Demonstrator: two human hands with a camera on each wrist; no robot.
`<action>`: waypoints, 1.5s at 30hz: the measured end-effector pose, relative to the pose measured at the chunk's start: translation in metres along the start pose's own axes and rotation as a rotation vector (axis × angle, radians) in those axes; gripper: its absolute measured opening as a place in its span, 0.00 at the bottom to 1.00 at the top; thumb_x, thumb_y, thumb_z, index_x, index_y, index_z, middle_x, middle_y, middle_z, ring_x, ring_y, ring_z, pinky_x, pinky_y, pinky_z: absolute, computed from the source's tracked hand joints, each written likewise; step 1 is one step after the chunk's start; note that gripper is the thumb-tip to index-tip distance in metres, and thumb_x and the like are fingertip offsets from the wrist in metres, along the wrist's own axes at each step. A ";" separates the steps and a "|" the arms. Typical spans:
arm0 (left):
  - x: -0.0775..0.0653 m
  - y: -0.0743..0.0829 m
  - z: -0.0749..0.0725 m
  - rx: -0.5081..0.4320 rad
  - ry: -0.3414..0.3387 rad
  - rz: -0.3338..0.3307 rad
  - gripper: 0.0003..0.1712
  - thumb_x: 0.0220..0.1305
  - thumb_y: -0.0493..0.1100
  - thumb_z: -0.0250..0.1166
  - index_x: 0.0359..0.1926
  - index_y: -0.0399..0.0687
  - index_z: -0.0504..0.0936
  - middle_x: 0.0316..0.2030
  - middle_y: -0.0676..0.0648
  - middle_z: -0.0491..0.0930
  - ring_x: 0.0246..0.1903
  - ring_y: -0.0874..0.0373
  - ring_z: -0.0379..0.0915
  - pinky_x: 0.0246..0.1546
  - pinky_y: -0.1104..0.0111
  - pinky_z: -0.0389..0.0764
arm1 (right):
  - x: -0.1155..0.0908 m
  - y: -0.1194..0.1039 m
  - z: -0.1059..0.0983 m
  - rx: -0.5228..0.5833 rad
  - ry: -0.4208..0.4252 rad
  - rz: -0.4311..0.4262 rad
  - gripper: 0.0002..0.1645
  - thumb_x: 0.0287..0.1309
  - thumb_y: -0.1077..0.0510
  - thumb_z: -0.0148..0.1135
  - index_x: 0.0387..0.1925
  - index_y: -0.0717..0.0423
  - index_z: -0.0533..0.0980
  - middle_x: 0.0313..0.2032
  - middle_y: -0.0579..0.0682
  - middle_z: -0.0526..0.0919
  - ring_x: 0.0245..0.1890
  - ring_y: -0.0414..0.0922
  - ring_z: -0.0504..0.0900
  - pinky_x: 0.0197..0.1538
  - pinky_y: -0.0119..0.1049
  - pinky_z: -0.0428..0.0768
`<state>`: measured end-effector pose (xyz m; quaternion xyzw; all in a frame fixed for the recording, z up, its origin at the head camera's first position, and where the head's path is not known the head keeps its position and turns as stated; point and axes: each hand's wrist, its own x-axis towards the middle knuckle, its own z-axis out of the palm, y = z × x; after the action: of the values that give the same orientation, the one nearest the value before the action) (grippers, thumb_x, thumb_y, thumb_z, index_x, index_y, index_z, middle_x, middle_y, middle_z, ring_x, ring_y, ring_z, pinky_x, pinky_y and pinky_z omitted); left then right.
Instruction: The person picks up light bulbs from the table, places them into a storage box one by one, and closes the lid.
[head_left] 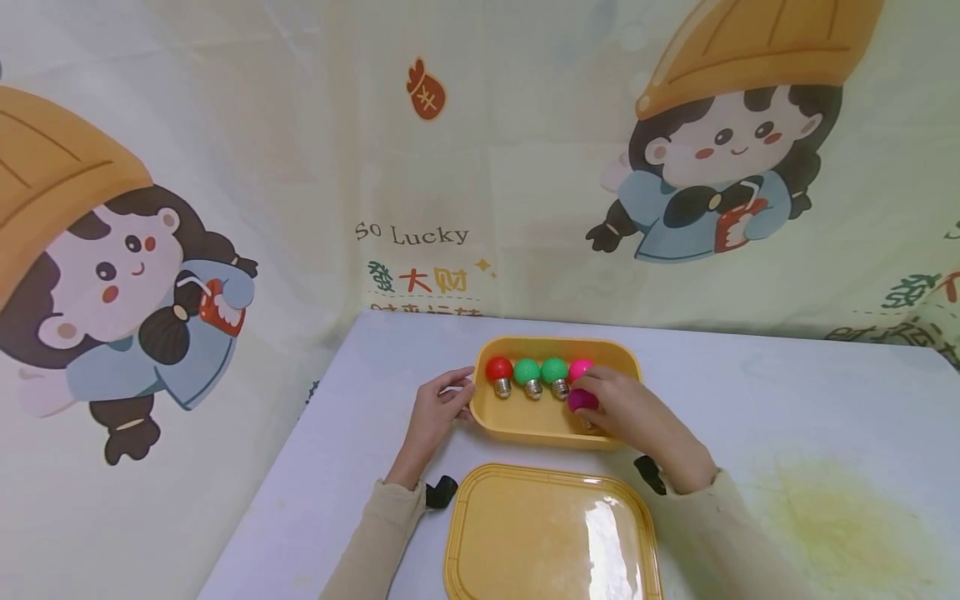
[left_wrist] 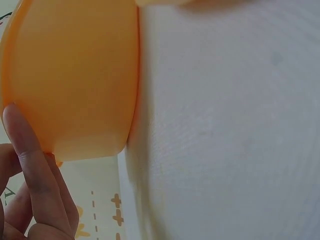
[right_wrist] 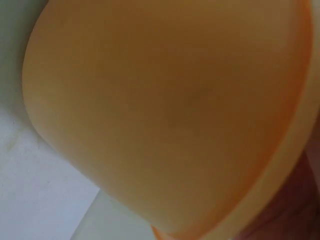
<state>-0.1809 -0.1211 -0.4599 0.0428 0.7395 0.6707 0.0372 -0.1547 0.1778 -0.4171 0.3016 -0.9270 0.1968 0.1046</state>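
Note:
A yellow plastic box [head_left: 525, 435] holds a red light bulb [head_left: 499, 369], two green light bulbs [head_left: 527, 372] and a pink light bulb [head_left: 581, 368], lying in a row with their metal screw bases toward the person. My right hand [head_left: 637, 414] reaches over the box's right end and pinches a purple light bulb [head_left: 582, 401] inside it, just below the pink one. At the left end, my left hand [head_left: 437, 408] touches the outer wall. The left wrist view shows its extended fingers [left_wrist: 37, 172] against that wall. Only the box wall fills most of the right wrist view; the fingertips are hidden there.
A yellow lid or shallow tray [head_left: 551, 533] lies flat in front of the box, between the forearms. All of it stands on a white table [head_left: 750, 400] with a yellowish stain at right. A printed cloth [head_left: 525, 167] hangs behind and to the left.

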 end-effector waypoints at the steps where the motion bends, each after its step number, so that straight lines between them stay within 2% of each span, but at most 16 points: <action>1: 0.000 0.000 0.000 0.002 0.001 -0.003 0.20 0.68 0.35 0.64 0.60 0.38 0.79 0.44 0.37 0.77 0.26 0.59 0.77 0.27 0.70 0.86 | 0.000 0.000 0.001 -0.001 -0.007 0.004 0.17 0.45 0.61 0.79 0.38 0.61 0.81 0.35 0.49 0.81 0.35 0.44 0.77 0.38 0.37 0.85; 8: -0.002 0.003 0.001 0.011 0.011 -0.005 0.21 0.68 0.35 0.64 0.60 0.37 0.78 0.44 0.39 0.77 0.26 0.60 0.77 0.27 0.71 0.86 | 0.001 0.000 0.004 -0.023 -0.027 0.003 0.17 0.45 0.61 0.79 0.36 0.61 0.81 0.34 0.51 0.80 0.35 0.46 0.77 0.38 0.38 0.84; 13: -0.002 0.002 0.001 0.009 0.011 -0.007 0.20 0.67 0.36 0.65 0.60 0.38 0.79 0.44 0.38 0.77 0.27 0.58 0.77 0.27 0.70 0.86 | 0.002 0.002 0.006 -0.025 -0.046 0.001 0.14 0.47 0.61 0.78 0.34 0.61 0.81 0.33 0.50 0.80 0.35 0.46 0.77 0.42 0.41 0.85; 20: -0.001 0.002 0.001 0.010 0.007 0.004 0.21 0.67 0.36 0.65 0.60 0.37 0.79 0.44 0.38 0.77 0.27 0.57 0.77 0.28 0.68 0.87 | 0.002 0.003 0.007 -0.019 -0.039 -0.006 0.16 0.47 0.60 0.78 0.38 0.62 0.83 0.35 0.51 0.81 0.38 0.48 0.79 0.46 0.43 0.86; 28: -0.002 0.003 0.001 0.019 0.012 -0.012 0.20 0.67 0.35 0.64 0.59 0.41 0.80 0.43 0.41 0.77 0.26 0.58 0.77 0.27 0.69 0.87 | 0.001 0.001 0.006 -0.038 -0.003 -0.025 0.16 0.48 0.59 0.78 0.39 0.62 0.83 0.35 0.51 0.82 0.37 0.47 0.80 0.44 0.41 0.86; 36: -0.004 0.006 -0.002 0.054 -0.019 0.009 0.21 0.69 0.36 0.63 0.61 0.38 0.78 0.46 0.33 0.77 0.25 0.59 0.78 0.29 0.63 0.88 | -0.001 -0.005 -0.001 -0.070 0.041 -0.057 0.16 0.50 0.59 0.77 0.40 0.61 0.83 0.36 0.52 0.83 0.36 0.45 0.79 0.39 0.37 0.86; 41: -0.005 0.007 -0.004 0.068 -0.012 0.003 0.20 0.68 0.37 0.64 0.60 0.38 0.79 0.46 0.35 0.78 0.26 0.58 0.79 0.29 0.64 0.88 | -0.005 -0.010 -0.008 -0.087 0.077 -0.087 0.14 0.49 0.61 0.77 0.38 0.58 0.82 0.33 0.48 0.80 0.33 0.43 0.76 0.33 0.34 0.85; 45: -0.007 0.010 -0.005 0.071 0.001 0.000 0.19 0.68 0.37 0.64 0.59 0.38 0.79 0.46 0.37 0.79 0.29 0.58 0.81 0.30 0.64 0.88 | -0.011 -0.012 -0.014 -0.103 0.105 -0.112 0.16 0.47 0.60 0.78 0.37 0.57 0.80 0.33 0.47 0.78 0.33 0.42 0.76 0.32 0.34 0.85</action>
<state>-0.1747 -0.1255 -0.4494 0.0435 0.7629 0.6441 0.0353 -0.1381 0.1807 -0.4041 0.3365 -0.9108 0.1583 0.1791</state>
